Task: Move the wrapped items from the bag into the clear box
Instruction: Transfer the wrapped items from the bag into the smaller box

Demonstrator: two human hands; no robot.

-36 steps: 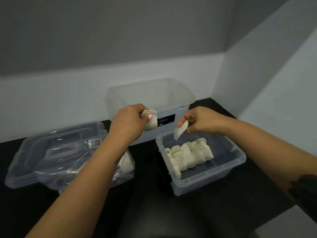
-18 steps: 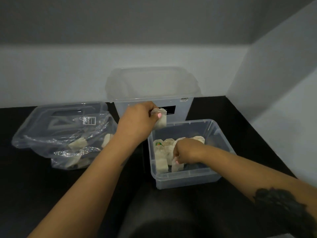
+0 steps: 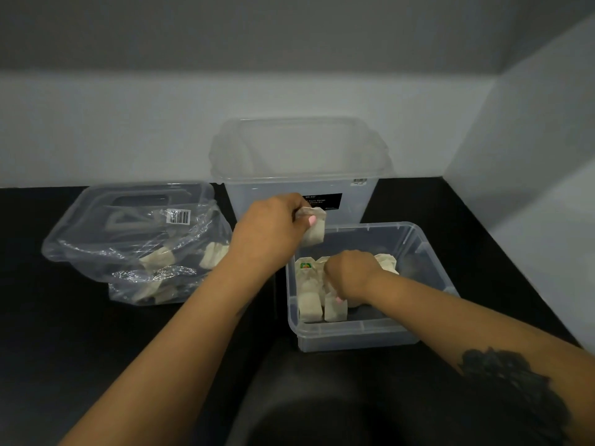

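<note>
A small clear box (image 3: 428,252) stands on the black table at centre right, with several white wrapped items standing in rows inside. My right hand (image 3: 349,275) is down in the box, fingers curled on a wrapped item (image 3: 335,309) at the front of the rows. My left hand (image 3: 273,230) hovers over the box's far left corner and pinches another white wrapped item (image 3: 314,233). A crumpled clear plastic bag (image 3: 135,249) lies to the left, with several wrapped items (image 3: 157,257) still inside.
A tall clear bin (image 3: 299,162) with a black label stands behind the box against the white wall. A clear lid with a grey handle (image 3: 106,204) lies under the bag. The wall closes in on the right.
My right hand went down into the box with its item and set it at the front of the rows. My left hand has kept its item above the box's corner.
</note>
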